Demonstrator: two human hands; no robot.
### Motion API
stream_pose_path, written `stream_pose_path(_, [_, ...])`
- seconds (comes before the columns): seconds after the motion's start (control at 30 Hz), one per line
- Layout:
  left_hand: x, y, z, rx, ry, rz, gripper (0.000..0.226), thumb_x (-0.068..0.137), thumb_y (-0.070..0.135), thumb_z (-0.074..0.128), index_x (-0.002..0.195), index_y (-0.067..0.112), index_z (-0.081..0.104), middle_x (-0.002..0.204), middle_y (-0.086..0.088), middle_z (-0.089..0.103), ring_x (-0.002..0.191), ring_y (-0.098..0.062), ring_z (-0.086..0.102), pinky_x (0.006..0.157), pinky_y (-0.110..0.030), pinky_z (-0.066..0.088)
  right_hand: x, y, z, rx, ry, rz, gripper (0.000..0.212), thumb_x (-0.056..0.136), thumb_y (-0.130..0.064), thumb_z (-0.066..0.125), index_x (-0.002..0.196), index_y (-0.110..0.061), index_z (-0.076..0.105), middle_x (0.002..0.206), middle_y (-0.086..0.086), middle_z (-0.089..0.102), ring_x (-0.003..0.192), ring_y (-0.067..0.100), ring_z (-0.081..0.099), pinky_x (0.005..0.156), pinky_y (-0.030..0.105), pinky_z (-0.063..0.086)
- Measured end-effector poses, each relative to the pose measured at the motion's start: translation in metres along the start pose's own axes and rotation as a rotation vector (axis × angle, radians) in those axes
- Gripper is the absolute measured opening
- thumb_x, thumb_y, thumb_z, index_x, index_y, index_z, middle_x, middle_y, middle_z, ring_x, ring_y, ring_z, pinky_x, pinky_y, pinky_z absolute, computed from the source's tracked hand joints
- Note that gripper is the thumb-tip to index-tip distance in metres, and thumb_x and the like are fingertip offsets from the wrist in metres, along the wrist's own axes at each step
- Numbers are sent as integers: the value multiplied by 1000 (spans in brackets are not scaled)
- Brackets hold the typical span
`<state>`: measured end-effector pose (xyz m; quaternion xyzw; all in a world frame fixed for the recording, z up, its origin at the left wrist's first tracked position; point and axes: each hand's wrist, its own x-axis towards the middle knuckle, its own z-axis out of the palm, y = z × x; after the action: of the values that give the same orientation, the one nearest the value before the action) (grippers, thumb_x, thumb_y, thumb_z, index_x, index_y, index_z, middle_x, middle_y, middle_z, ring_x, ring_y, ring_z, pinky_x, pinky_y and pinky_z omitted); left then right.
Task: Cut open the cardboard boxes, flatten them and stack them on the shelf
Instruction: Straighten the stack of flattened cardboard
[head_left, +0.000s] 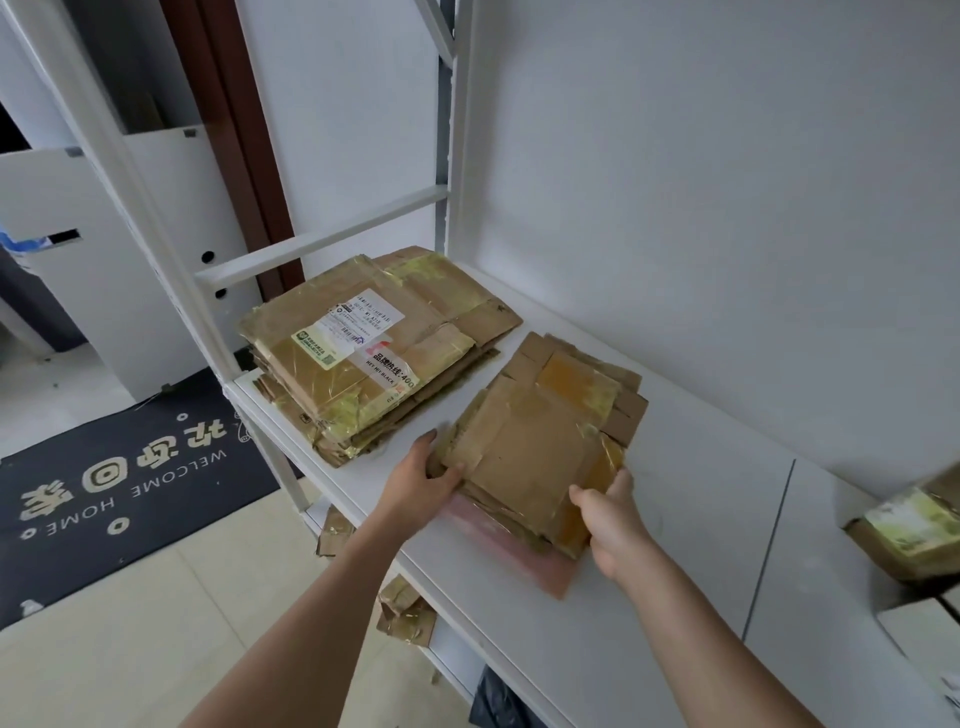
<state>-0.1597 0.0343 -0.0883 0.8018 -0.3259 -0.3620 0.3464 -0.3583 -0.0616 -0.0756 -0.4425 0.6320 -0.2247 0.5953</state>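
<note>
**Stacking the flat boxes**

I'm at the stacking step. My left hand grips the near-left corner of the small stack, thumb on top; my right hand pinches its near-right edge. The stack lies on the shelf, over a pink sheet, just beside the bigger pile. Next, I'd judge, I must square the edges, then let go. A taped box waits at far right, seemingly uncut.

Home entry: "WELCOME HOME" doormat
</note>
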Motion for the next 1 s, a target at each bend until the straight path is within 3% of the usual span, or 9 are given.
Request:
stream_pose_path(0.1, [-7,5,6,202,84,117,61,99,30,50,154,32,24,139,-8,51,113,-25,56,98,-39,48,-3,-9,0,-315,98,-64,102,91,-6,63,154,-34,-12,165,5,1,148,36,15,113,52,30])
stream_pose_path(0.17, [-11,11,12,412,126,260,66,97,16,46,154,39,21,163,-2,19,148,-30,22,122,-54,6,5,-20,-5,-609,140,-235,107,87,-17,69,153,-42,-12,164,-3,-15,151,34,-4,115,57,24])
stream_pose_path(0.23, [-11,15,14,525,59,390,72,94,6,43,155,39,23,166,6,6,153,-20,2,118,-51,-11,21,-34,-12,-792,60,-424,87,91,-34,64,153,-47,4,163,-9,-19,150,29,-14,119,59,13])
stream_pose_path(0.3, [-9,16,16,533,-49,358,67,95,13,42,155,36,24,166,6,9,152,-14,1,121,-50,-7,39,-40,-17,-918,-50,-458,60,98,-48,47,150,-51,19,163,-12,-18,150,27,-16,119,60,5])
stream_pose_path(0.37, [-8,13,20,515,-83,291,59,98,31,39,155,35,24,166,7,8,152,-12,1,121,-49,-5,53,-29,-18,-1029,-135,-382,52,101,-58,30,150,-54,14,161,-13,-23,150,27,-17,118,62,-1])
stream_pose_path(0.5, [-5,6,32,527,-58,264,73,91,68,43,154,38,22,165,10,4,152,-12,-2,121,-48,-5,66,-4,-12,-1058,-138,-323,53,98,-66,16,147,-59,-1,156,-18,-33,149,23,-21,115,65,-5])
stream_pose_path(0.63, [-2,5,34,614,-33,281,86,86,76,45,156,34,17,166,4,4,153,-17,-1,123,-46,-6,66,-4,-6,-974,-135,-315,54,101,-59,20,151,-52,2,159,-13,-31,148,27,-23,116,61,-1])
stream_pose_path(0.77, [-2,14,31,706,-3,273,85,90,72,42,157,27,17,166,-2,6,153,-20,-2,120,-45,-11,62,-5,6,-847,-116,-340,55,103,-51,26,154,-43,7,160,-5,-30,146,33,-28,119,47,-9])
stream_pose_path(1.0, [0,29,25,643,-12,152,75,100,45,47,158,16,10,166,0,4,153,-17,2,123,-39,1,58,-5,23,-948,-167,-239,69,99,-63,22,153,-40,-14,154,1,-42,141,43,-33,117,58,-7])
